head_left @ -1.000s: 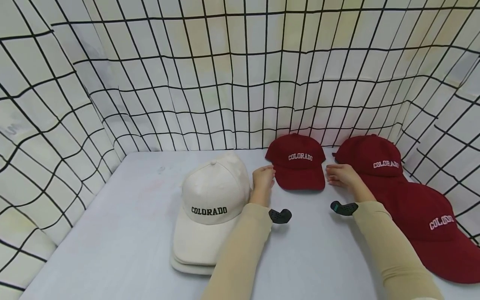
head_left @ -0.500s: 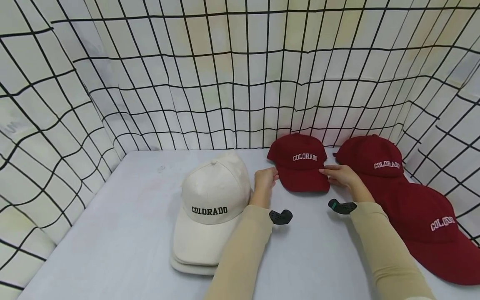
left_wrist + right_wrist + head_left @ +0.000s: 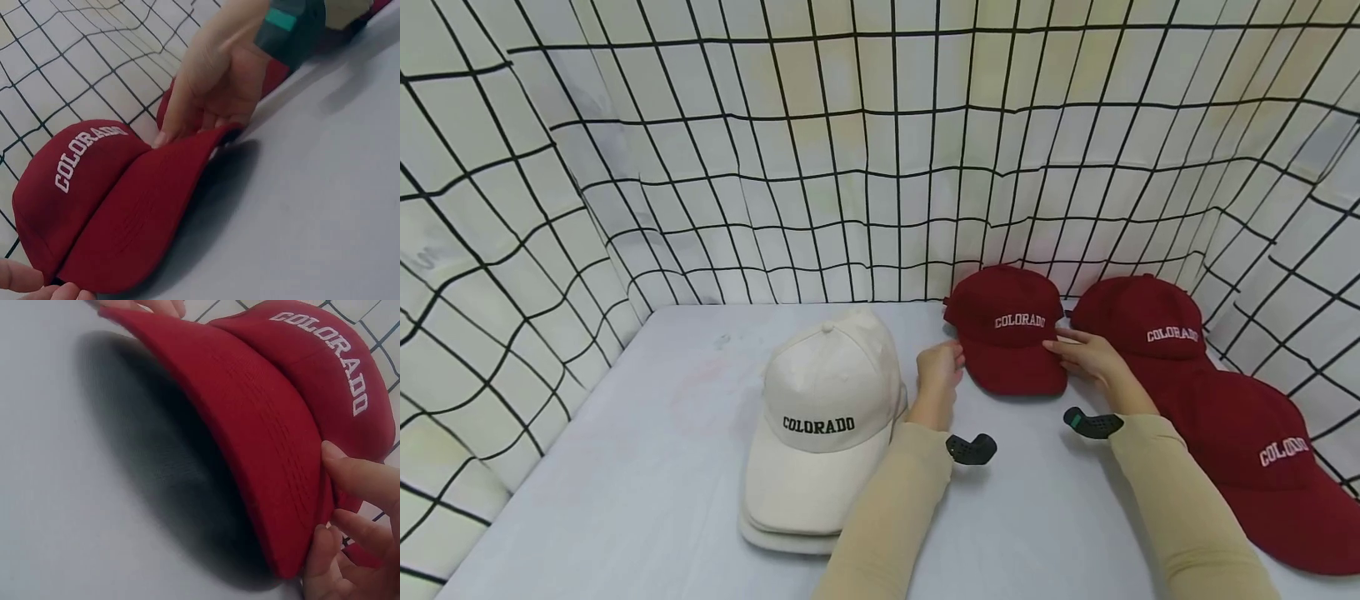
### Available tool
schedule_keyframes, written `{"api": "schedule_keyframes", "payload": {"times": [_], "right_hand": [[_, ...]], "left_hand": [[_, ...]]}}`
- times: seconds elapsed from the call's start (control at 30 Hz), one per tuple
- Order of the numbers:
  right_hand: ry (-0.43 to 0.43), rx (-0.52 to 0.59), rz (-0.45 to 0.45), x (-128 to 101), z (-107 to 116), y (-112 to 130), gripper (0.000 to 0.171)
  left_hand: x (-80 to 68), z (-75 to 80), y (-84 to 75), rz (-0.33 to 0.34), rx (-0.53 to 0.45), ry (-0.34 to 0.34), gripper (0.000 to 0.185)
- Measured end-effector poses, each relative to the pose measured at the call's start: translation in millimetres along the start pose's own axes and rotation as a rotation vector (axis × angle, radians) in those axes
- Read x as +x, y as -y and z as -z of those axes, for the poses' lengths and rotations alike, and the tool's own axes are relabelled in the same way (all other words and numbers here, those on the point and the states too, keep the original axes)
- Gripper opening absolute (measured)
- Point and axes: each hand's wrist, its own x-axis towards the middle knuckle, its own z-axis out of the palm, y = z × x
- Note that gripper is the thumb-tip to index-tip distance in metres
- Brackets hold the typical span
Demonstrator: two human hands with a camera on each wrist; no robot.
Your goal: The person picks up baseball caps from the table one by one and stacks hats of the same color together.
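A dark red baseball cap with white COLORADO lettering faces me at the back of the table, held between both hands. My left hand pinches the left end of its brim; in the left wrist view the left fingers show at that corner. On the other side, my right hand grips the right end of the brim. The right thumb lies on top and the fingers curl beneath, as the right wrist view shows. The brim stands raised, with a dark shadow on the table under its front edge.
Left of my left forearm is a stack of cream baseball caps with black lettering. Along the right side lie more red caps, overlapping each other. A black grid net over white sheeting encloses the white table.
My right hand has come in from beside the cap and taken hold of its brim. The red cap has shifted a little right and toward me, and both hands moved with it.
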Motion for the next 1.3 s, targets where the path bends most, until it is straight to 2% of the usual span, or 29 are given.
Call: {"api": "schedule_keyframes", "payload": {"times": [0.2, 0.47, 0.8, 1.13, 1.3], "right_hand": [[0.017, -0.009, 0.020, -8.1, 5.5, 0.7, 0.082], [0.048, -0.004, 0.058, -22.3, 11.4, 1.4, 0.083], [0.052, -0.015, 0.120, -42.3, 14.9, 3.0, 0.084], [0.069, -0.042, 0.165, -58.9, 25.4, 0.7, 0.082], [0.069, -0.051, 0.188, -65.9, 26.5, -3.1, 0.078]], "left_hand": [[-8.0, 0.3, -1.0, 0.032, -0.059, 0.009, 0.032], [-18.3, 1.1, -3.7, 0.080, -0.102, 0.078, 0.040], [-34.1, 2.5, -3.9, 0.084, -0.063, 0.090, 0.044], [-48.5, 4.6, -2.3, 0.117, -0.026, 0.123, 0.038], [-59.4, 6.4, -2.9, 0.122, 0.004, 0.145, 0.041]]}}
